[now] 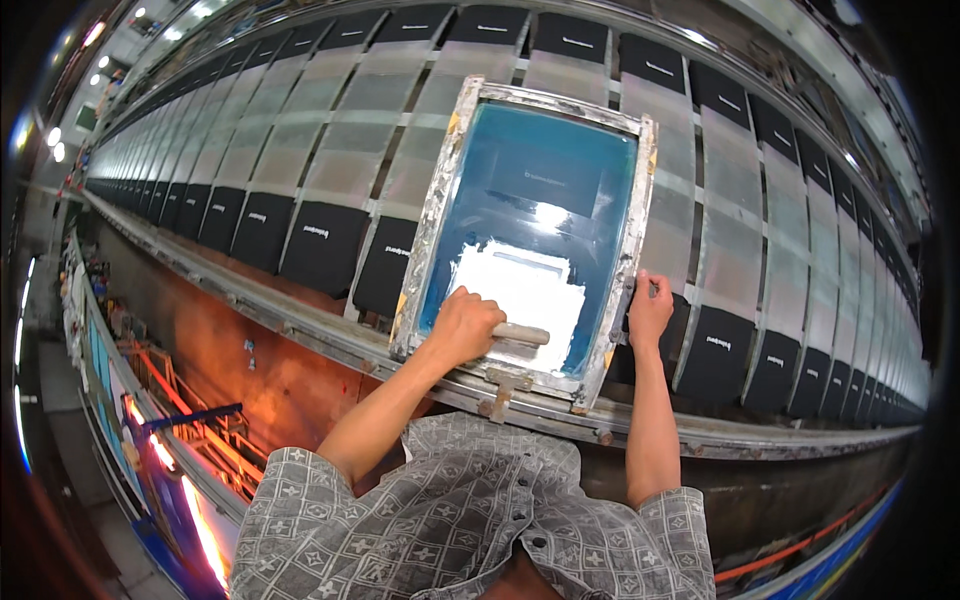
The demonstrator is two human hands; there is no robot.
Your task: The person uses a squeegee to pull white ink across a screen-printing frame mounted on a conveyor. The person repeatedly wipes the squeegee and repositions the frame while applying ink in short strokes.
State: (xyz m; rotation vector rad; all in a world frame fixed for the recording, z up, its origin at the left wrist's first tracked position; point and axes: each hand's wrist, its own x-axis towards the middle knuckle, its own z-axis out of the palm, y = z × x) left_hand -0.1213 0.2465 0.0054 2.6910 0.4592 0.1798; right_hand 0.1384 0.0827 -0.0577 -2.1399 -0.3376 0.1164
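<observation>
Head view: two hands and one framed screen [430, 228] are occupying the centre, the screen lying across a long table [360, 148]. The left hand [465, 325] is gripping one squeegee handle [530, 335] over a white patch [525, 285]; the right hand [650, 308] is curling beside the frame's right rail, and I cannot tell whether it is clamping anything. Two rows of black cloth pieces [320, 246], too many to count, are lining the table, the screen hiding some.
</observation>
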